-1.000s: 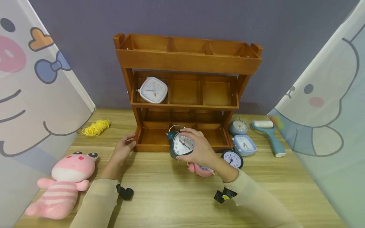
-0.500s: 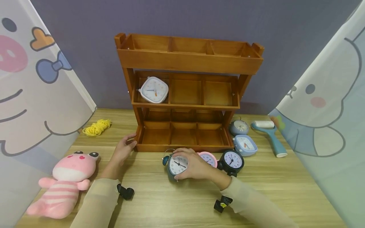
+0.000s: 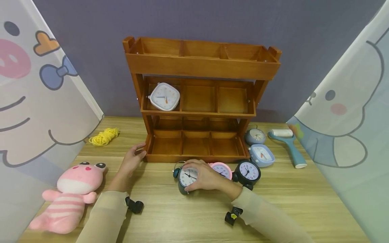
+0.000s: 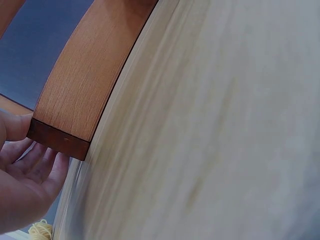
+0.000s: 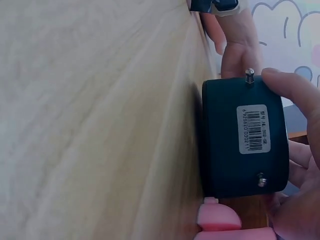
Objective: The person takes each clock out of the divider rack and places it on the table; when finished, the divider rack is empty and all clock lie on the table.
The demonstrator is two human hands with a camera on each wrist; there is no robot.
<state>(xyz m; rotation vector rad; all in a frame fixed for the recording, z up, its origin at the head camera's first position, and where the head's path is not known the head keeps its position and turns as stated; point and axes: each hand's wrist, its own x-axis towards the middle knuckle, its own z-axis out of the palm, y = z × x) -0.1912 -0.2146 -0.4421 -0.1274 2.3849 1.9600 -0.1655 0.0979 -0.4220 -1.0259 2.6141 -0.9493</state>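
Observation:
My right hand [image 3: 205, 175] grips a dark teal twin-bell alarm clock [image 3: 187, 177] by its rim, thumb and fingers on opposite sides. The clock is face up at the table top in front of the shelf; its small metal feet and barcode label [image 5: 254, 128] show in the right wrist view. Whether its back touches the table, I cannot tell. Just right of it are a pink alarm clock [image 3: 221, 168], partly behind my hand, and a black one [image 3: 248, 171]. My left hand [image 3: 131, 160] holds the lower left corner of the wooden shelf [image 3: 194, 158], its thumb and fingers around the end [image 4: 59, 139].
A white clock [image 3: 165, 97] sits in the middle tier's left compartment. Blue [image 3: 262, 155] and grey [image 3: 255, 136] clocks stand right of the shelf, beside a lint roller [image 3: 288, 145]. Yellow cord [image 3: 104, 136] and a pink plush frog [image 3: 71, 199] lie on the left.
My right hand has brought the teal clock down and toward me, from the shelf's lowest tier to the table beside the pink clock. My left hand stays at the shelf corner.

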